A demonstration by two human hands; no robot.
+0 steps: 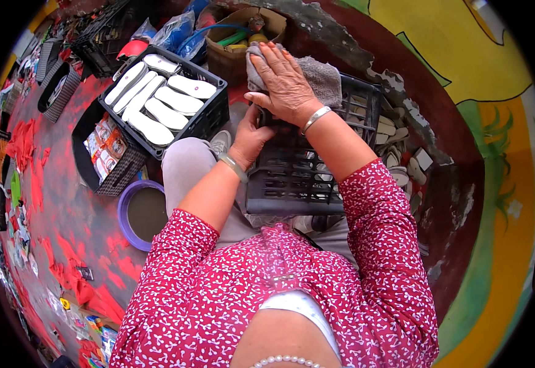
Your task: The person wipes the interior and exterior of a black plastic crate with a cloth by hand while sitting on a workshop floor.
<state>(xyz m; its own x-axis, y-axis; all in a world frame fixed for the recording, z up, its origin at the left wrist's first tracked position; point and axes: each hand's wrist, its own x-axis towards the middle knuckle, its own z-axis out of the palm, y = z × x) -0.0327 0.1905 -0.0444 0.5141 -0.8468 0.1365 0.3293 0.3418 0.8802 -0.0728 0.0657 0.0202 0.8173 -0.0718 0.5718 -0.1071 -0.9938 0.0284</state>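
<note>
At the black crate (pixel 292 205), the right hand (pixel 289 89) lies flat on grey cloth (pixel 321 81); left hand (pixel 251 140) (partly hidden), grip unclear.

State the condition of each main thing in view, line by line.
Slatted black crate: gripped by the left hand
Grey towel: rumpled, under the right hand
Left-side crate: filled with white soles
Purple basin: holding murky, apparently liquid contents
Woven basket: open, holding packets
</note>
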